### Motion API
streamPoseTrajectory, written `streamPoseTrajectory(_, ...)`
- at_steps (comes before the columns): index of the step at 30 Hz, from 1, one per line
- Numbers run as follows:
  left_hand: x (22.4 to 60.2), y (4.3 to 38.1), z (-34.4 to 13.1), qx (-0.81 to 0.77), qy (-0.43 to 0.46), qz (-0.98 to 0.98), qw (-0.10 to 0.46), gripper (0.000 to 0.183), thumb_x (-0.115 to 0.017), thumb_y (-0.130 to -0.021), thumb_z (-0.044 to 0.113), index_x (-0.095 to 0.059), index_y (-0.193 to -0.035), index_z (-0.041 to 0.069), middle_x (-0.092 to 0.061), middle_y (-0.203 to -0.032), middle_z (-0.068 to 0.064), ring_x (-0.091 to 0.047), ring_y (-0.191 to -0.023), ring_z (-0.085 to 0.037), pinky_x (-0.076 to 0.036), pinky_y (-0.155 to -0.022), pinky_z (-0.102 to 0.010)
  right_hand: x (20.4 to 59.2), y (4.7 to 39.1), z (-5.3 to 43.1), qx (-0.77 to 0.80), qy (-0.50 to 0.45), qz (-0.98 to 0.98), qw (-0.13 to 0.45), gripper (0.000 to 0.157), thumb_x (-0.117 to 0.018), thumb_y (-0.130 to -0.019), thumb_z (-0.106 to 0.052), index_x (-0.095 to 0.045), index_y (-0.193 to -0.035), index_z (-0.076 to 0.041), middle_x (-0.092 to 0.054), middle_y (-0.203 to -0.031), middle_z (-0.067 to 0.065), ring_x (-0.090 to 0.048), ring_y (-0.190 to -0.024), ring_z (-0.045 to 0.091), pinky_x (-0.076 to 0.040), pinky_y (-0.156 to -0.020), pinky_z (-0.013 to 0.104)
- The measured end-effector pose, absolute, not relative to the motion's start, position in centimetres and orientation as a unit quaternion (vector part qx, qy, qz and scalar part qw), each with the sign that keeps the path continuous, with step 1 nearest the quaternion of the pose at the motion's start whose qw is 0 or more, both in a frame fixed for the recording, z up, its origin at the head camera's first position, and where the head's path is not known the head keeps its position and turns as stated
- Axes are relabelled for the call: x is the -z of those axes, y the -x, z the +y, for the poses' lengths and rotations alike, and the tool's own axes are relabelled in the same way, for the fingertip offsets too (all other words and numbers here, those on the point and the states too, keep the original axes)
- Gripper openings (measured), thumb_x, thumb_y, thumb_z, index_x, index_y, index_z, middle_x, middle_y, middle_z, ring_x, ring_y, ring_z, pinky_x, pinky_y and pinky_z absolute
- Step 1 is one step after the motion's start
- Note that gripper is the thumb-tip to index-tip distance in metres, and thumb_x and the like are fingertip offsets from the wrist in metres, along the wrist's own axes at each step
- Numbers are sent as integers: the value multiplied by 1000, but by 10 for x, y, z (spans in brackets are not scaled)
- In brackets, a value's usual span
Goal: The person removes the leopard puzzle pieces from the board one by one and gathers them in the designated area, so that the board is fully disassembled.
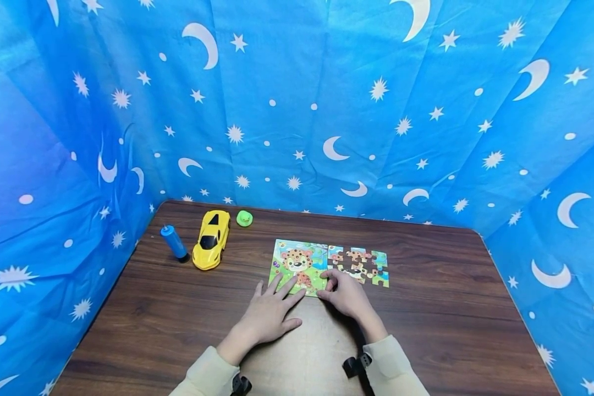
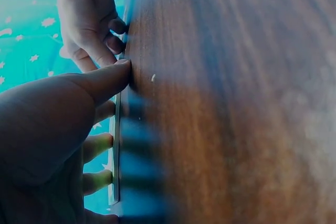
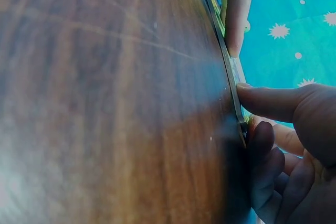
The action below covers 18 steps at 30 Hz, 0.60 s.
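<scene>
A square leopard picture board (image 1: 297, 258) lies flat on the table, printed with a spotted cub on grass. My left hand (image 1: 269, 313) is spread over its lower left part, fingertips resting on it. In the left wrist view, the left thumb (image 2: 110, 77) stretches along the near edge. My right hand (image 1: 346, 294) is at the board's lower right corner, with thumb and bent fingers on the edge. The right wrist view shows that thumb (image 3: 268, 100) at the edge and the other fingers curled beneath. Jigsaw pieces (image 1: 380, 258) lie in spaced rows just beyond, partly hidden by the right hand.
At the back left of the wooden table (image 1: 440, 308) stand a yellow toy car (image 1: 212, 242), a blue cylinder (image 1: 174, 243) and a small green duck toy (image 1: 245, 219). A blue curtain (image 1: 297, 110) with moons and stars surrounds the table's back and sides.
</scene>
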State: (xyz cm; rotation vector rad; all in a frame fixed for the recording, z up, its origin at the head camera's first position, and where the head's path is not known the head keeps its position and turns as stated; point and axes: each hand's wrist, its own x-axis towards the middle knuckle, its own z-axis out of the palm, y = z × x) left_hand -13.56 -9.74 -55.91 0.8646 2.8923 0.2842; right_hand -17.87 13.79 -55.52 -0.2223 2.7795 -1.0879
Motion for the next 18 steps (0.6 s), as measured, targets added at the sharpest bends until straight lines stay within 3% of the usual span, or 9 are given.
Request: streamPoseTrajectory(18, 560, 137, -97, -97, -280, 953, 68, 66, -55, -102, 61, -42, -161, 33, -24, -171, -1, -19, -156, -39, -28, -110, -75, 559, 177, 135, 385, 59, 920, 50, 33, -88, -84, -15, -69, -111, -12, -61, -88, -4, -53, -73, 12, -46, -74, 37)
